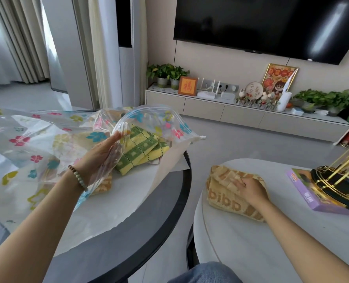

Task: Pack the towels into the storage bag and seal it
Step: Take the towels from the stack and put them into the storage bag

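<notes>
Storage bag (47,139) lies on the dark worktop (169,201) to my left, my left hand (102,158) gripping its upper lip so the mouth gapes, a green-and-yellow towel (143,149) already inside. My right hand (251,190) presses down on the folded tan towel (230,193) on the white worktop (251,252), fingers closing on it. Best to pinch it by the fold, keep it flat, and slide it in low under the lifted lip.

dark tbl (165,221): storage bag (36,144) | white tbl (251,242): tan towel (224,193), purple box (304,193)
</notes>
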`<state>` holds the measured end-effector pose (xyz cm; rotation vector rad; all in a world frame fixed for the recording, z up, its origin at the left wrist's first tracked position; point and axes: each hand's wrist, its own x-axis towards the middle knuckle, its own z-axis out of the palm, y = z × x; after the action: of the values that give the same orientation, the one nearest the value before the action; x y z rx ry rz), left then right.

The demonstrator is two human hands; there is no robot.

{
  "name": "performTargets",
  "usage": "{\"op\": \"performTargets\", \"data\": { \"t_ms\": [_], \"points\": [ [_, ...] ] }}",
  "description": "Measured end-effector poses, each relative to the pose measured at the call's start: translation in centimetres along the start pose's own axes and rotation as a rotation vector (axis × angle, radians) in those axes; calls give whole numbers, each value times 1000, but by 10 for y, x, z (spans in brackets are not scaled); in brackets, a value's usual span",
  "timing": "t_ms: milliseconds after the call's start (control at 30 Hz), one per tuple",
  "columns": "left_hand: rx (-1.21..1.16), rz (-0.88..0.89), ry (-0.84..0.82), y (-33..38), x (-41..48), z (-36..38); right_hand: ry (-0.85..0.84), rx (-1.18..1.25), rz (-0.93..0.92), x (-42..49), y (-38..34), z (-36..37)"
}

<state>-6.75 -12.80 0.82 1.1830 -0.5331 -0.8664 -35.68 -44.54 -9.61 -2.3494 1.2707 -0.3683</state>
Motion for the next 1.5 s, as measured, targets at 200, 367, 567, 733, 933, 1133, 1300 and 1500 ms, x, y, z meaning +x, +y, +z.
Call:
{"op": "performTargets", "data": {
  "t_ms": [200, 367, 567, 733, 933, 1133, 1300, 1500],
  "points": [
    [97, -8, 22, 10, -7, -9, 76, 404, 76, -1, -50, -45],
    [208, -33, 56, 23, -21, -18, -173, 912, 88, -40, -118, -64],
    [359, 5, 58, 54, -39, -43, -455, 1117, 94, -76, -212, -30],
    [263, 51, 75, 78, -39, -65, -521, 1171, 177, -90, -281, 16],
    [244, 50, 58, 86, -41, -83, -14, 1089, 263, -83, -305, 69],
    [276, 48, 8, 77, -46, -81, -381, 367, -432, -85, -329, 136],
    [270, 73, -23, 66, -50, -85, -433, -10, -402, -78, -320, 183],
    [274, 41, -45, 57, -50, -82, -459, 81, -457, -76, -315, 166]
  ]
}}
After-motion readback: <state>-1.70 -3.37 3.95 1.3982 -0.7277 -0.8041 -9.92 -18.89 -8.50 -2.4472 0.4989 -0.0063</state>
